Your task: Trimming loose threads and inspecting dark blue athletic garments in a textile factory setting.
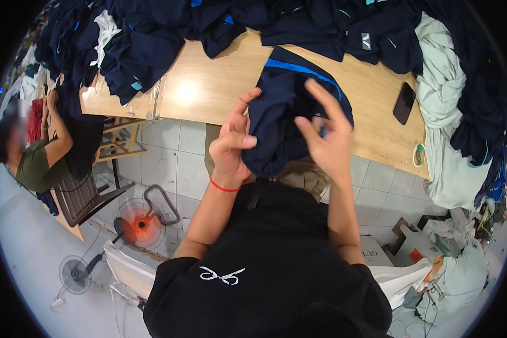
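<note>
A dark navy garment (281,107) with a bright blue stripe hangs bunched over the near edge of the table, in front of my body. My left hand (231,141) has hold of its left side, thumb on the cloth and forefinger raised along the edge. Over the garment's right side is my right hand (329,143), its thumb and forefinger spread apart. The other fingers seem curled, and a small blue bit shows at the palm; what it is I cannot make out.
Heaped navy garments (225,22) line the table's (208,79) far side. To the right lie a black phone (404,103), a roll of tape (419,155) and pale green cloth (439,84). Fans (141,224) stand on the floor at left, where another person (45,152) handles cloth.
</note>
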### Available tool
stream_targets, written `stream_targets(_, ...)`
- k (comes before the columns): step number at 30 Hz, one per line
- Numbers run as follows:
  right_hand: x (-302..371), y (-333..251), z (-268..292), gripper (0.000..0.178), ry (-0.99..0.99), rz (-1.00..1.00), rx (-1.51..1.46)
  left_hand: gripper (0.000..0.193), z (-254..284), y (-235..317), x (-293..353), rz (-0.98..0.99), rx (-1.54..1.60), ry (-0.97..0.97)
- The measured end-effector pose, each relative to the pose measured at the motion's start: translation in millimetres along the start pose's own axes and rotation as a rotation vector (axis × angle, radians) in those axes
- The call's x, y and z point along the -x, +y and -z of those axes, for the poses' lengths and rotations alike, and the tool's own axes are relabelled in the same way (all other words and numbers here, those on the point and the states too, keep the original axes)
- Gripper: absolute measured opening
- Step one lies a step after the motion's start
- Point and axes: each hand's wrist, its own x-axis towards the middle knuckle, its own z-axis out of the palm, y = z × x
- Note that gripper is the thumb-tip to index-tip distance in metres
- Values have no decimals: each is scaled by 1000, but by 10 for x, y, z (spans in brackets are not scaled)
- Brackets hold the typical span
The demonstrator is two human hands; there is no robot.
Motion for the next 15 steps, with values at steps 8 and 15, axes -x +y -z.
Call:
stream_targets(8,83,91,-50,35,242,218,129,66,114,100,220,-110,-725,-26)
stream_targets(15,199,61,91,28,390,438,243,59,-31,170,220,-67,-662,83)
